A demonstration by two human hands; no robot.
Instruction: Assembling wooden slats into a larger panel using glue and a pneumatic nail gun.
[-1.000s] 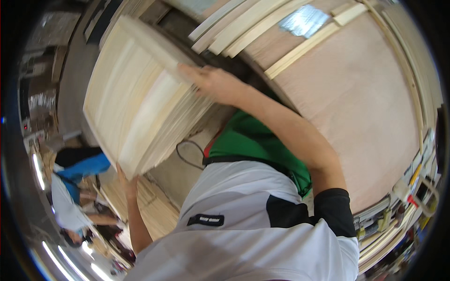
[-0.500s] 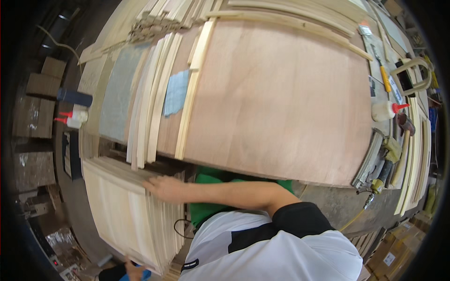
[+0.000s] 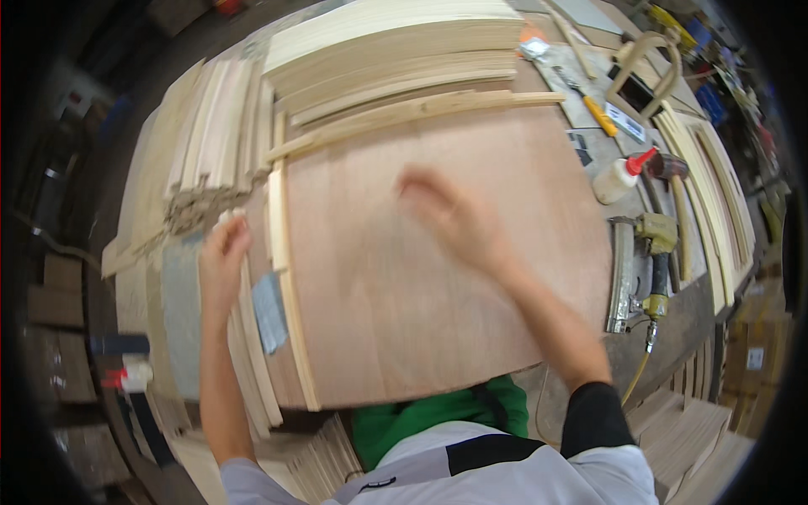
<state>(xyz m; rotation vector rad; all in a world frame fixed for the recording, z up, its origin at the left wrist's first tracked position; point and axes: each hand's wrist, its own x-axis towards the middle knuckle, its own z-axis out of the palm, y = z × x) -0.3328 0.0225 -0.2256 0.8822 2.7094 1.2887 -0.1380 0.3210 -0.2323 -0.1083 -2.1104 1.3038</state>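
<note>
My left hand (image 3: 225, 250) is closed around the far ends of pale wooden strips (image 3: 257, 370) lying lengthwise left of the work surface. A pale strip end shows at its fingertips. Over the large reddish plywood board (image 3: 471, 311) my right hand (image 3: 433, 206) hangs in the air, smeared by motion; no object shows in it. Along the board's left side runs a wooden batten (image 3: 295, 337), and another batten (image 3: 412, 111) crosses its far side. Between the strips and the left batten lies a light blue cloth (image 3: 269, 311).
Stacked wooden boards (image 3: 396, 59) and bundled slats (image 3: 215, 126) stand beyond. On the right lie a nail gun (image 3: 656, 236), a glue bottle (image 3: 619, 178) with a red tip, a mallet (image 3: 671, 167) and a yellow-handled tool (image 3: 599, 118). Cartons (image 3: 63, 337) are at far left.
My right hand has left the stacked panels at lower left and swung up over the plywood. My left hand has risen from the panels' lower end to the strips. The view has shifted.
</note>
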